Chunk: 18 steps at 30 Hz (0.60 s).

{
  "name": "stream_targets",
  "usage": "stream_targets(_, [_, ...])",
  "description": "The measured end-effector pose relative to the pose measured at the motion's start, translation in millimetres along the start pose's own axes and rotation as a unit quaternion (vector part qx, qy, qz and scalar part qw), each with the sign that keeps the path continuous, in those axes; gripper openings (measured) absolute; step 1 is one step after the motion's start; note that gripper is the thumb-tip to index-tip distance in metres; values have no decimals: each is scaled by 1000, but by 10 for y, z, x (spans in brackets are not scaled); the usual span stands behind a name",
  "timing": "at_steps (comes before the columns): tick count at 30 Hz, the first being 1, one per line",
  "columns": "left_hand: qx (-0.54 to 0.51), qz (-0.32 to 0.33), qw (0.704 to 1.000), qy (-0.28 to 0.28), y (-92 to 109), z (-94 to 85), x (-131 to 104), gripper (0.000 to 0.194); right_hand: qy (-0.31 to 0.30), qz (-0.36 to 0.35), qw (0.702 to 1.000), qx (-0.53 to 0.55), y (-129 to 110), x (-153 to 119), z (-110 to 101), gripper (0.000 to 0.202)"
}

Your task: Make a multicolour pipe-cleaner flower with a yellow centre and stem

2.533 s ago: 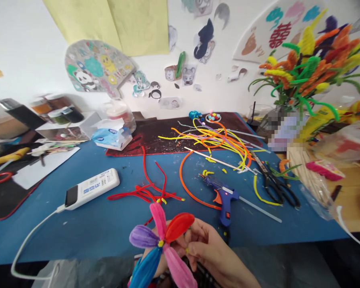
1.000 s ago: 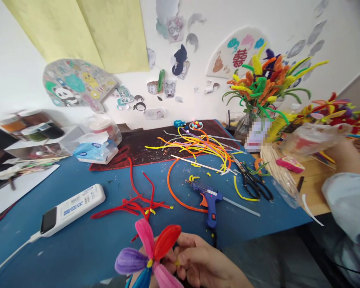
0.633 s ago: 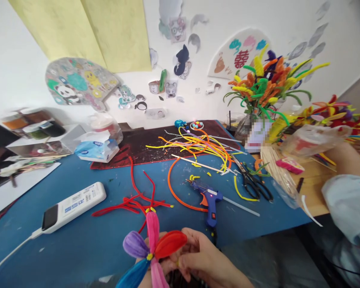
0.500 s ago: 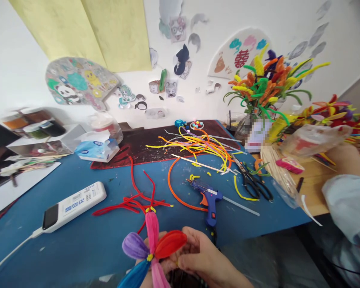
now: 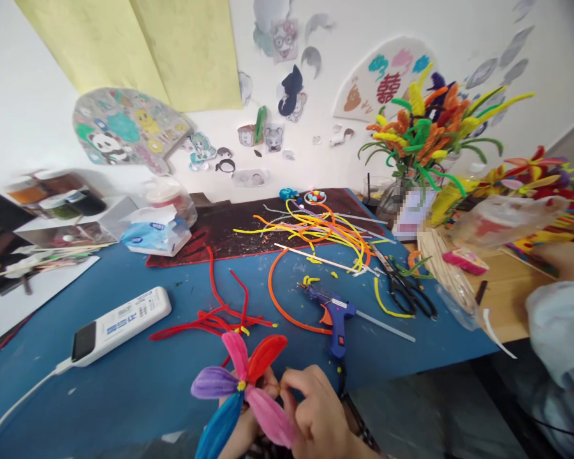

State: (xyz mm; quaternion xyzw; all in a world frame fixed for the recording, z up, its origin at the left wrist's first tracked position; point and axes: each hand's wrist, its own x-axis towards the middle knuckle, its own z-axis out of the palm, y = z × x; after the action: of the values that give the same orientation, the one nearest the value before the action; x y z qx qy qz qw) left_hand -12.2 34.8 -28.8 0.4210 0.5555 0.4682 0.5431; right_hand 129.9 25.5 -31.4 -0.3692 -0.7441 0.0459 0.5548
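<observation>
Much of the left hand (image 5: 240, 435) is lost to me behind the petals of the fuzzy flower (image 5: 242, 386), so I cannot tell how its grip is closed. The flower is up in front of that hand, past the worktop's near edge, and its blue petal runs off the bottom of my view. The right hand (image 5: 318, 414) is just beside it, thumb and forefinger pinched on a yellowish bit (image 5: 278, 387) too small to make out properly.

At the right edge, another person's sleeve (image 5: 562, 344) and forearm are cut off. The white cable (image 5: 16, 414) leaves on the left.

I count five petals on the flower: two pink, one red, one purple, one blue. On the blue worktop (image 5: 124, 395) there is one glue gun (image 5: 337, 319), one pair of black-handled scissors (image 5: 402, 290), one white device (image 5: 122, 325) with a dark screen and one bowl of beads (image 5: 315, 196). The red stems (image 5: 220, 312) cross each other too much to number, and so does the yellow and orange heap (image 5: 335, 226) behind the glue gun. Two painted fans hang on the wall, one at left (image 5: 129, 127), one at right.
</observation>
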Motion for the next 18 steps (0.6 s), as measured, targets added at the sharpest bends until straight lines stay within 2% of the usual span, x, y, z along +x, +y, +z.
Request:
stream_targets(2, [42, 4, 999, 26, -40, -24, -26, 22, -28, -88, 993, -76, 84, -50, 20, 32])
stream_targets(4, [102, 0, 994, 42, -82, -73, -21, 19, -61, -143, 983, -103, 179, -96, 20, 30])
stream_targets(6, [135, 5, 991, 17, -103, -125, 15, 20, -61, -170, 980, -87, 251, -120, 19, 27])
stream_targets(9, [119, 37, 992, -14, -80, -160, 78, 19, -44, -135, 989, -47, 260, -82, 41, 27])
stream_targets(12, [101, 63, 993, -10, -47, -140, 95, 17, -8, -77, 997, -22, 165, 20, 84, 30])
stream_targets(15, [78, 53, 995, -12, -84, -124, 73, 16, 32, -37, 999, 5, 69, 100, 119, 31])
stream_targets(18, [78, 24, 997, -7, -168, -145, 54, 17, 33, -15, 999, 31, 45, 119, 123, 33])
